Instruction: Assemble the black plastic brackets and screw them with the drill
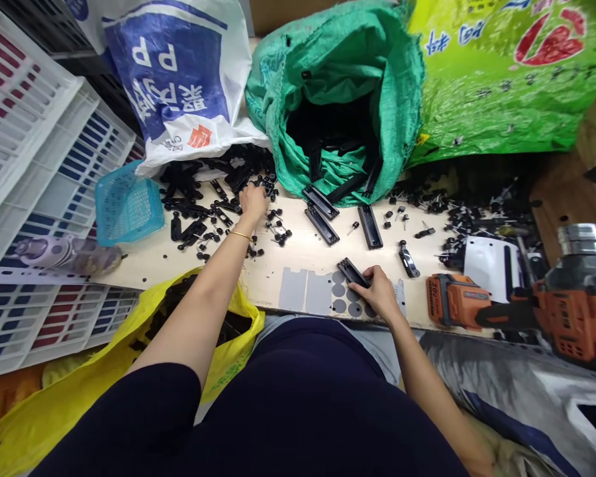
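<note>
My left hand reaches into a heap of small black plastic parts at the back of the board. Its fingers curl downward, and what lies under their tips is hidden. In my right hand is a long black plastic housing, gripped between thumb and fingers near the front edge. It sits over a grey sheet with round die-cut pads. Similar housings lie between my hands and in front of the green sack. Small black knobs with metal pins are scattered beside my left forearm.
An open green sack holds more black pieces. White and yellow-green sacks flank it. A blue basket stands left, an orange power tool right. A yellow bag hangs open under my left arm.
</note>
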Demonstrator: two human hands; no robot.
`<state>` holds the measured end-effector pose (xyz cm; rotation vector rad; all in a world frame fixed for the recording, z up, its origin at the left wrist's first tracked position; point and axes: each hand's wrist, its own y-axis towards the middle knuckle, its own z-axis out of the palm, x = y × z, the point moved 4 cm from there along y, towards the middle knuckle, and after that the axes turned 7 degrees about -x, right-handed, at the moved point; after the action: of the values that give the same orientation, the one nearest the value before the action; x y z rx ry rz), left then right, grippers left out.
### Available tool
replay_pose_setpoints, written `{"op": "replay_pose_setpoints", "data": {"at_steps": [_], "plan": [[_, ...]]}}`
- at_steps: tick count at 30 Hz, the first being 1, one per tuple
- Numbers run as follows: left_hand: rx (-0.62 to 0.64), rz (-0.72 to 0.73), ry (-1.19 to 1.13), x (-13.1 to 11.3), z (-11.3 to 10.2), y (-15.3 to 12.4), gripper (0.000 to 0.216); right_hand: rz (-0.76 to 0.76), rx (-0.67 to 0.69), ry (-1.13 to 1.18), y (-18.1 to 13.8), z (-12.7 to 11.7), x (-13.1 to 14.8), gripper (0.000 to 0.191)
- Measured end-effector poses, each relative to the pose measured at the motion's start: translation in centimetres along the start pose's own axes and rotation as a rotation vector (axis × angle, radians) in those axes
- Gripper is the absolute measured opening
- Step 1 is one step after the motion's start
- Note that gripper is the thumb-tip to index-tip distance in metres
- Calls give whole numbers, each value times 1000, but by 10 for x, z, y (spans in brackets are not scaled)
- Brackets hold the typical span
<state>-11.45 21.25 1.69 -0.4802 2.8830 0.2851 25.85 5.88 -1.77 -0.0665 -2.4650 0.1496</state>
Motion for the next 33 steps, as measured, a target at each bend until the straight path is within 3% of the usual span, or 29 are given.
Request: {"op": "replay_pose_setpoints", "data": {"at_steps": [3, 5, 7, 11, 13, 15, 19, 26, 30, 33], "plan": [[-123, 68, -52, -5, -18, -13, 5, -42, 7, 37, -2, 3, 1, 40], [-202, 182, -137, -15, -28, -46, 5, -70, 9, 12, -3, 5, 2, 35], [-123, 350, -260, -33, -24, -96, 9, -81, -17, -40, -5, 7, 3, 30], [127, 696, -406, -77, 11, -196, 14, -87, -84, -131, -11, 6, 7, 26], [132, 707, -392, -88, 27, -219, 15, -76, -89, -152, -14, 5, 9, 28], [101, 635, -414, -93, 36, -224, 16, -52, -85, -141, -18, 5, 11, 32], [78, 553, -449, -95, 38, -220, 40, -2, -90, -53, -23, 10, 15, 37], [176, 463, -436, -97, 34, -222, 24, 67, -64, 134, -14, 9, 11, 42], [244, 397, -567, -95, 34, -221, 24, 163, 52, 589, -5, 6, 15, 38], [260, 342, -627, -93, 34, -220, 26, 166, 33, 943, 0, 3, 24, 39]]}}
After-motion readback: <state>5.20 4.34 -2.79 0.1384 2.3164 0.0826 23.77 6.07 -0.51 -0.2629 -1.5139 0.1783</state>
